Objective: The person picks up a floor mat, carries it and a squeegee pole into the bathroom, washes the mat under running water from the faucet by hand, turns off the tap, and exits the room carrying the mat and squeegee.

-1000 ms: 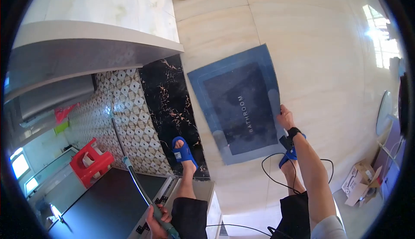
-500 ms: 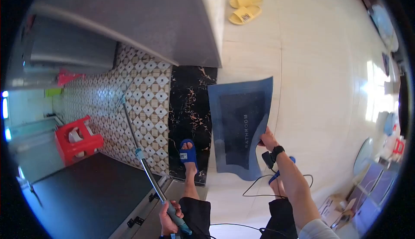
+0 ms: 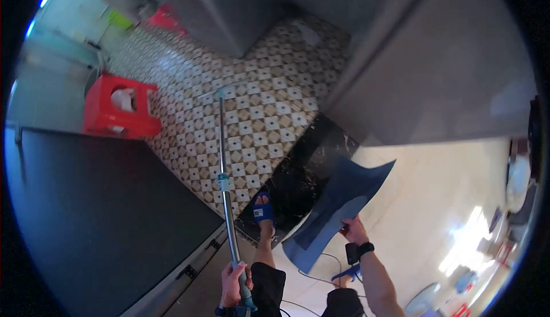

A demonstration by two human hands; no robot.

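Observation:
My left hand [image 3: 235, 282] is wrapped round the teal grip of a long-handled floor squeegee [image 3: 227, 214]. Its silver pole runs forward, and the thin head rests on the patterned tiles. With my right hand [image 3: 355, 231] I pinch the near right edge of a blue-grey bath mat [image 3: 329, 214]. The mat hangs curved and tilted, at least partly raised, beside the black marble threshold [image 3: 295, 179]. Its printed lettering cannot be made out now. A watch-like strap and a small dark box sit at my right wrist.
A red plastic stool [image 3: 123, 110] stands on the patterned tile floor [image 3: 252, 128]. A dark door [image 3: 103, 214] is at the left, a grey wall panel [image 3: 441, 82] at the right. My blue slipper [image 3: 263, 211] is on the threshold. A thin black cable [image 3: 301, 305] trails near my legs.
My view has swung left toward the tiled room. The mat, flatter before, is now tilted and bent in my right hand. The yellow slippers have left view; both hands keep their hold.

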